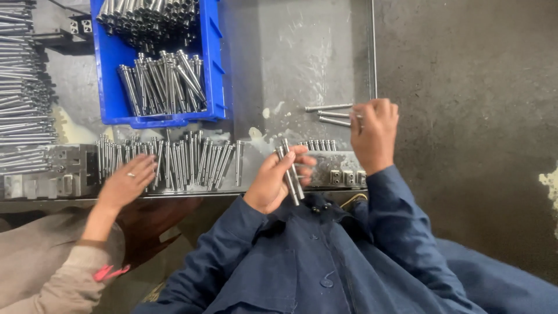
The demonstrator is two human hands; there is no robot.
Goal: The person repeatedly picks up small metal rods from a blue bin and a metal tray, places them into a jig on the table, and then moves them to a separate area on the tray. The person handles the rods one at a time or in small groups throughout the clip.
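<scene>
**Sorting metal pins at the counter**

The person in the dark blue jacket works at a grey metal counter (290, 70). The left hand (278, 180) is closed around two or three steel pins (290, 174), which stand tilted in the fist, near the counter's front edge. The right hand (375, 134) reaches forward, and its fingers pinch the end of one loose pin (343, 114); two more loose pins (328, 107) lie just beside it on the counter.

The step in hand seems to be collecting: single pins are picked up by the right hand and gathered into the bundle in the left. I judge that the next move calls for a firm pinch and a lift of the thin pin off the flat surface, then passing it to the left hand without dropping the others.

To the left, a co-worker's hand (125, 183) rests spread on a row of pins (174, 163). Behind it stands a blue bin (116, 87) full of the same pins.
</scene>
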